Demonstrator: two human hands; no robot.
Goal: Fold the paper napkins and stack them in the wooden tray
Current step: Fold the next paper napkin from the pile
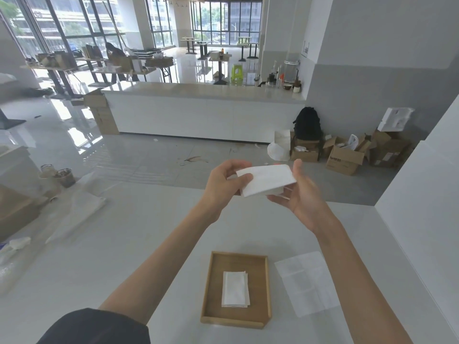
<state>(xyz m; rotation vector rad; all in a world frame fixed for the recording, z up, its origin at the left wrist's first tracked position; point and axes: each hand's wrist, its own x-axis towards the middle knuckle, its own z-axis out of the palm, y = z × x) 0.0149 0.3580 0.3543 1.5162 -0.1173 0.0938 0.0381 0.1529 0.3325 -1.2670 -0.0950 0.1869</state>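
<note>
A folded white paper napkin (267, 180) is held in the air above the far part of the white table (139, 244). My left hand (222, 186) pinches its left end, thumb on top. My right hand (301, 197) supports its right end from below, fingers spread. Near the table's front edge sits the wooden tray (211, 291), holding a small stack of folded napkins (235, 289). An unfolded napkin (306, 281) lies flat on the table just right of the tray.
Clear plastic wrapping (77, 209) and two cups (58, 176) lie at the table's left side. A white wall (422, 207) borders the table on the right. Beyond are a white counter (203, 112) and cardboard boxes (344, 158) on the floor.
</note>
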